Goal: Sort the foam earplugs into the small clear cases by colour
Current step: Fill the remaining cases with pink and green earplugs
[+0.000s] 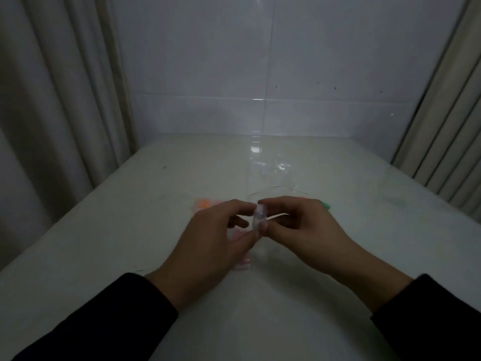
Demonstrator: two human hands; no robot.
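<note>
Both hands meet over the middle of the white table [338,256]. My left hand [208,246] and my right hand [302,230] pinch one small clear case [259,217] between fingertips, held on edge a little above the table. Whether it is open or what is inside I cannot tell. Orange earplugs [204,203] lie behind my left hand. A green earplug [326,205] peeks out beyond my right hand. Pink earplugs [243,261] lie on the table under my left hand, partly hidden.
A thin clear plastic sheet or bag [276,178] lies on the table behind the hands. A tiled wall [260,74] closes the far side. Curtains hang at the left [52,100] and right [447,126]. The scene is dim.
</note>
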